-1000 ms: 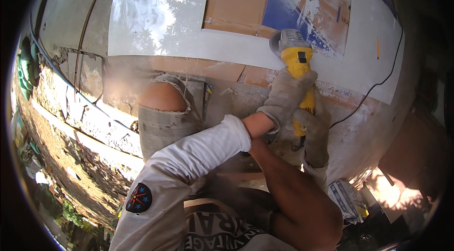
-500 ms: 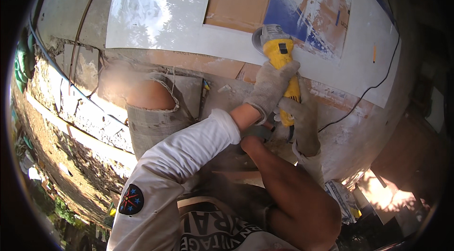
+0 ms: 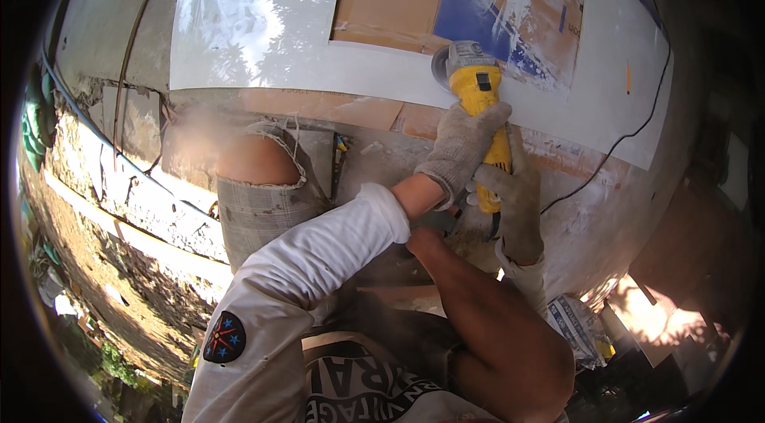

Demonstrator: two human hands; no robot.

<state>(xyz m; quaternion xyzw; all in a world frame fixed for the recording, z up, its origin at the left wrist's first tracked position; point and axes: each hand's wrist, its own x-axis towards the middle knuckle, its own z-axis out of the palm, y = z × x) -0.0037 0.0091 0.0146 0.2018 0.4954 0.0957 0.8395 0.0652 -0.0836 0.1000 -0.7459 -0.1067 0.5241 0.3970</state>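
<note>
My gloved hands clasp a yellow grinder (image 3: 482, 94) out in front of me, the left hand (image 3: 466, 138) wrapped around its body just behind the grey head, the right hand (image 3: 519, 204) closed about its rear end, nearer to me. The tool's disc (image 3: 440, 66) stands on edge just beyond my left hand, over the white sheet (image 3: 366, 64) near the lower rim of its rectangular opening; whether it touches the surface, I cannot tell. Beyond both hands, cardboard (image 3: 390, 4) shows through that opening, plain brown on the left, blue and smeared with white on the right. A dark cord (image 3: 629, 134) curves away to the right of my right hand and across the sheet, where an orange pencil (image 3: 628, 79) lies beyond it. To the left of my left hand, my bare knee (image 3: 257, 158) pokes through torn plaid trousers (image 3: 267, 220), with a brownish haze (image 3: 199, 129) hanging just past it. My white sleeve (image 3: 335, 236), rolled up and bearing a dark patch (image 3: 225, 337), reaches toward the left hand. A crumpled packet (image 3: 575, 329) sits below my right hand, nearer to me.
</note>
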